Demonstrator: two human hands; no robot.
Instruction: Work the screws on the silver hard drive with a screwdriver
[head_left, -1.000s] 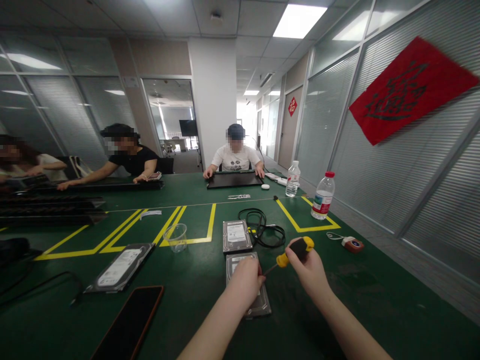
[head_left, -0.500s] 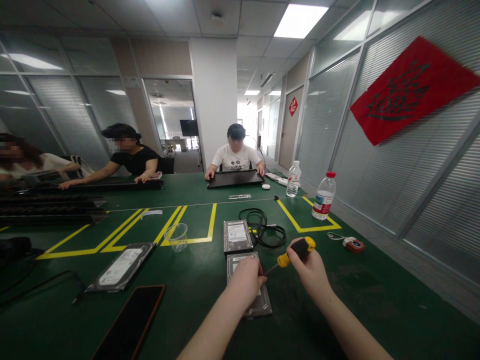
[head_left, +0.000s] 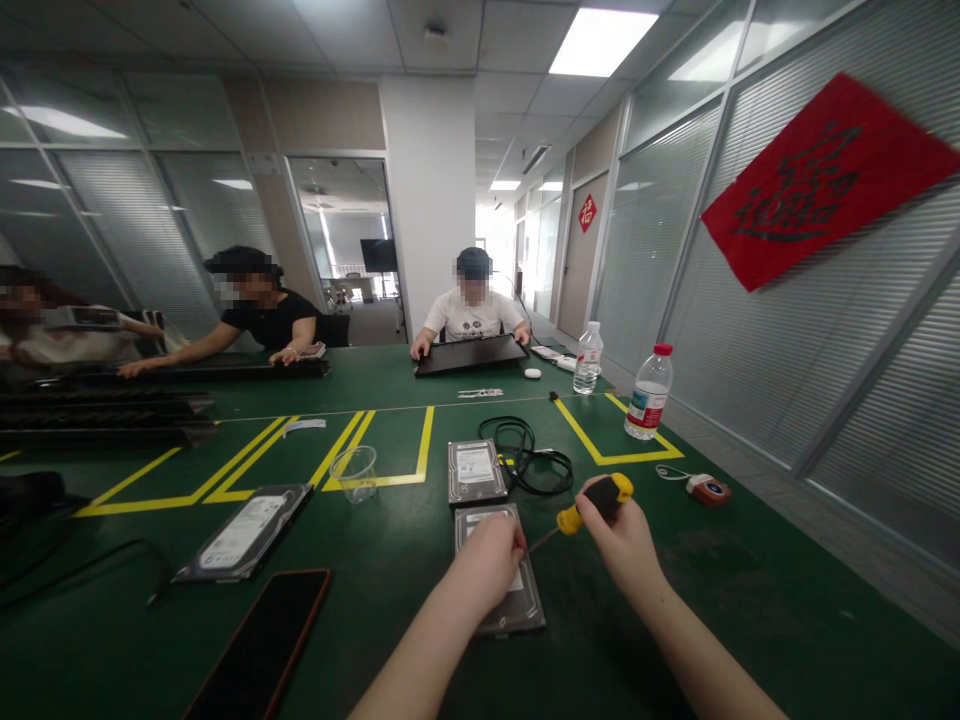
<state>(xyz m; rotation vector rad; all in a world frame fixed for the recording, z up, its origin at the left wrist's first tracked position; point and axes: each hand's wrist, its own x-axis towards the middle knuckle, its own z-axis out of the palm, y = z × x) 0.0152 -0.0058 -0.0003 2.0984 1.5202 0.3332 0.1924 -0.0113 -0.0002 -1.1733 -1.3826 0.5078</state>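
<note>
My right hand [head_left: 621, 538] grips a yellow-and-black screwdriver [head_left: 596, 503] by its handle. The metal shaft slants down to the left, and its tip ends at the fingertips of my left hand [head_left: 493, 560]. That hand is closed in a pinch over a hard drive [head_left: 517, 608], covering the middle of it. Whatever lies between its fingers is hidden. Directly beyond this drive, a second hard drive [head_left: 475, 470] lies flat, label up. Further left rests a third hard drive [head_left: 244, 535], set at an angle.
Around the drives are a clear plastic cup [head_left: 355, 474], a phone [head_left: 259, 645], a coiled black cable [head_left: 540, 472] and a small tape measure [head_left: 708, 489]. Two water bottles [head_left: 648, 395] stand at the right. Across the green table, a person holds a black panel [head_left: 472, 356]; others sit left.
My hands and the screwdriver hold nearly the same pose. The person across the table has tilted the black panel slightly. At far left, a person has raised a flat object.
</note>
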